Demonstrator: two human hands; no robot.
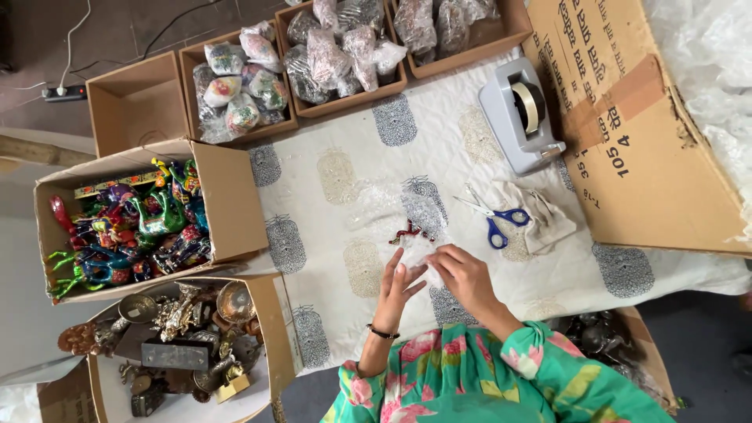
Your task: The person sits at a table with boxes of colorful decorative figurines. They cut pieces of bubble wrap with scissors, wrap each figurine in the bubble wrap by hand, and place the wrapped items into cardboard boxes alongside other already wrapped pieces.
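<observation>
Wrapping is in hand: bubble wrap (419, 251) is pinched by left hand (397, 286) and right hand (462, 274); tape (531, 106), at one o'clock, is probably needed next.

Small red figurine (410, 231) lying partly wrapped in clear bubble wrap (419, 249), just below the centre of the frame. Thin red limbs protrude from the upper edge of the crumpled, translucent wrap, which I pinch between my fingers (439, 262).
</observation>
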